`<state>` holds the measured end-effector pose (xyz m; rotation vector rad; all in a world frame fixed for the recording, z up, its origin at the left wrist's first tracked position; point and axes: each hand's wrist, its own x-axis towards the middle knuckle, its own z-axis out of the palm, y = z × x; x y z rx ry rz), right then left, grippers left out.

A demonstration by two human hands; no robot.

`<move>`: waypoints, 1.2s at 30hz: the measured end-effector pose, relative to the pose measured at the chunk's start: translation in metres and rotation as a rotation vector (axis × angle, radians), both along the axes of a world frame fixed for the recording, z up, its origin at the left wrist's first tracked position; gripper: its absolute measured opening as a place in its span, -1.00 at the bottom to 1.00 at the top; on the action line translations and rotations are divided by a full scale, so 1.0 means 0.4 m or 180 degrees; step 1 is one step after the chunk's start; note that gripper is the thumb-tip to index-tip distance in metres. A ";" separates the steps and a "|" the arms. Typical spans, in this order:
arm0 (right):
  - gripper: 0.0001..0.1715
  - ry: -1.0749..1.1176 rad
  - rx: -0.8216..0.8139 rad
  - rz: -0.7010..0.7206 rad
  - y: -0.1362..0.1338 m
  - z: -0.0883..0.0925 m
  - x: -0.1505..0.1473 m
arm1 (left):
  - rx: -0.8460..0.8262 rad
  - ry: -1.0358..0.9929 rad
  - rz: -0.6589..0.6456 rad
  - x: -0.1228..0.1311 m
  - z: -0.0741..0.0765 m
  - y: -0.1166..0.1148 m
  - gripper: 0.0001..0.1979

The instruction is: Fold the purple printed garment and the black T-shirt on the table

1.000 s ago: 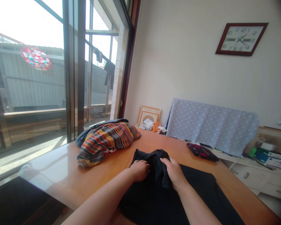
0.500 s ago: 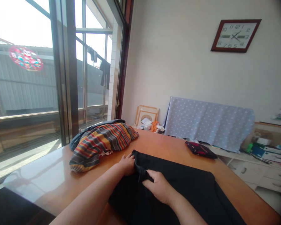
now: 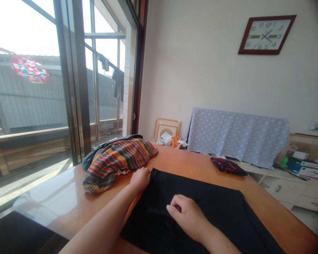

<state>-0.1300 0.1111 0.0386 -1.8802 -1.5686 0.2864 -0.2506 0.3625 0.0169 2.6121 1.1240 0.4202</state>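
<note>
A black garment (image 3: 209, 197) lies spread and folded in front of me, its surface mostly smooth with a long seam or fold line down the right side. At its far left corner, my left hand (image 3: 141, 179) has its fingers closed on the edge. Over the middle of the garment, my right hand (image 3: 187, 213) is loosely curled with no cloth visible between thumb and fingers. Whether it touches the fabric below, I cannot tell. Just beyond my left hand lies a striped garment (image 3: 122, 158) in a bundle, with dark blue cloth (image 3: 88, 160) behind it.
The wooden table (image 3: 180, 160) carries a folded dark red and black cloth (image 3: 228, 166) at the far right. Black material (image 3: 23, 233) covers the near left corner. Beyond stand a white cabinet (image 3: 288, 190), a dotted blue cover (image 3: 235, 135) and picture frames (image 3: 165, 128). Glass windows (image 3: 29, 106) line the left.
My right hand has let go of the raised edge, which now lies flat. My left hand has shifted slightly outward and up at the corner. The view has tilted slightly.
</note>
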 end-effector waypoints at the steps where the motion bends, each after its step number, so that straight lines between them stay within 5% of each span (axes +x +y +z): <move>1: -0.75 0.0046 -0.0064 0.0027 -0.011 -0.006 -0.001 | 0.0022 -0.0017 -0.0060 0.009 -0.001 -0.003 -0.64; 10: -0.83 0.0656 -0.0078 -0.0060 -0.080 -0.057 0.031 | -0.0235 0.0279 -0.0345 0.051 -0.019 -0.019 -0.51; 15: -0.82 0.0790 0.0035 -0.0157 -0.138 -0.052 0.057 | -0.0124 0.0021 -0.0097 -0.006 0.007 -0.074 -0.59; 20: -0.81 0.0853 0.0219 -0.0339 -0.211 -0.072 0.079 | -0.0385 -0.0459 0.0300 -0.102 -0.010 -0.162 -0.70; 26: -0.77 0.0653 0.0340 -0.0765 -0.305 -0.114 0.127 | -0.0401 -0.0386 0.0423 -0.195 -0.005 -0.292 -0.53; 31: -0.71 0.0395 0.0492 -0.1338 -0.399 -0.106 0.176 | -0.0070 -0.0112 0.0454 -0.222 0.012 -0.355 -0.36; 36: -0.69 0.0241 0.0317 -0.1565 -0.475 -0.085 0.193 | 0.0126 -0.0044 0.0351 -0.210 -0.003 -0.370 -0.61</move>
